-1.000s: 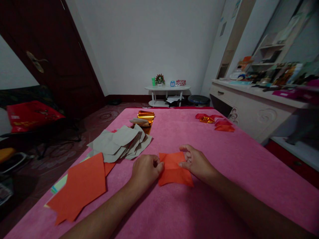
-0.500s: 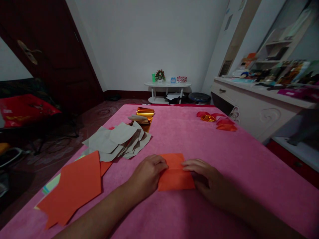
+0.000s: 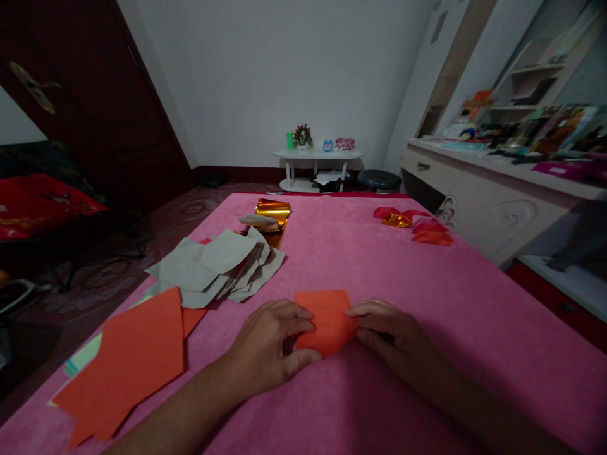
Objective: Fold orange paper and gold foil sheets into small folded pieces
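A: Where's the small orange paper [image 3: 327, 319]?

B: Right between the two hands, on the pink cloth [image 3: 341, 253]. Both hands touch it.

A: What is the left hand [image 3: 270, 344] doing?

B: Its fingers lie on top of the paper's left side, and its thumb is by the bottom edge. I can't tell if it pinches or just presses.

A: And the right hand [image 3: 393, 325]?

B: It has the paper's right edge between its thumb and a finger. Next to that grip, the paper's bottom right side slants.

A: What's to the left of the hands?

B: A big orange paper [image 3: 133, 354]. A bit farther out is a messy pile of gray papers [image 3: 208, 265], and just past that is a shiny gold roll [image 3: 274, 210].

A: Anything past the right hand?

B: Yes, well away from it. There's a red piece [image 3: 386, 212], a shiny gold piece [image 3: 397, 220] and a little orange piece [image 3: 432, 237]. Way out past both hands stands a white table [image 3: 317, 153].
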Demonstrator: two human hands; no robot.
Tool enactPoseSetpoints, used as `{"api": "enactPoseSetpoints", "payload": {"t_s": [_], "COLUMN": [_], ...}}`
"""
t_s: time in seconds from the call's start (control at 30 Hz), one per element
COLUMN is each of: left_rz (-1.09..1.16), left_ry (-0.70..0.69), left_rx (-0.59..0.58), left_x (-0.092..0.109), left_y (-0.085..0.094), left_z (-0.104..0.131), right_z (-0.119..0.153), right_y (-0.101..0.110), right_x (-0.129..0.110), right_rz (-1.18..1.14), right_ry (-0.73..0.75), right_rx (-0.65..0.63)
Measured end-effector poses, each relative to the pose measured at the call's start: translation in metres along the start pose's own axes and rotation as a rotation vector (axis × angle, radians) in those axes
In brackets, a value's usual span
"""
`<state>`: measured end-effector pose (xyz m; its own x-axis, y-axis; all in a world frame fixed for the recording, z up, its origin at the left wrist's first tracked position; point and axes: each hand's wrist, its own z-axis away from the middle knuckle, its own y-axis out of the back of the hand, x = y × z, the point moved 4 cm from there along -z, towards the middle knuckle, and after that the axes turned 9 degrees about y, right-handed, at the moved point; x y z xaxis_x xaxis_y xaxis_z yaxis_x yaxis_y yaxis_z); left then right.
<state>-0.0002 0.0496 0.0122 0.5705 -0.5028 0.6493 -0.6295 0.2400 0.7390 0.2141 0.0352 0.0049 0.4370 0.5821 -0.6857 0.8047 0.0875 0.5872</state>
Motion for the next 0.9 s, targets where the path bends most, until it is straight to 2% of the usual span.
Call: {"api": "enactPoseSetpoints", "payload": {"t_s": [0.1, 0.2, 0.4, 0.57, 0.77, 0.9], "left_rz": [-0.016, -0.005, 0.09, 0.128, 0.139, 0.097], "left_ry": [-0.019, 0.022, 0.15, 0.256, 0.242, 0.285], "left_rx": [0.003, 0.019, 0.028, 0.104, 0.128, 0.142], "left_x": [0.004, 0.004, -0.002, -0.011, -0.013, -0.012], "left_y": [0.003, 0.005, -0.001, -0.005, -0.007, -0.006], "left_z": [0.001, -0.001, -0.011, -0.008, -0.003, -0.003], "right_z": [-0.004, -0.009, -0.015, -0.011, -0.004, -0.007], "right_y": [0.0, -0.001, -0.002, -0.004, -0.005, -0.005], "right_x": [-0.002, -0.003, 0.0, 0.001, 0.002, 0.0], "right_rz": [-0.024, -0.029, 0.035, 0.035, 0.036, 0.045], "right_ry": [-0.085, -0.137, -0.147, -0.167, -0.206, -0.206], "right_rx": [-0.015, -0.004, 0.037, 0.038, 0.036, 0.03]}}
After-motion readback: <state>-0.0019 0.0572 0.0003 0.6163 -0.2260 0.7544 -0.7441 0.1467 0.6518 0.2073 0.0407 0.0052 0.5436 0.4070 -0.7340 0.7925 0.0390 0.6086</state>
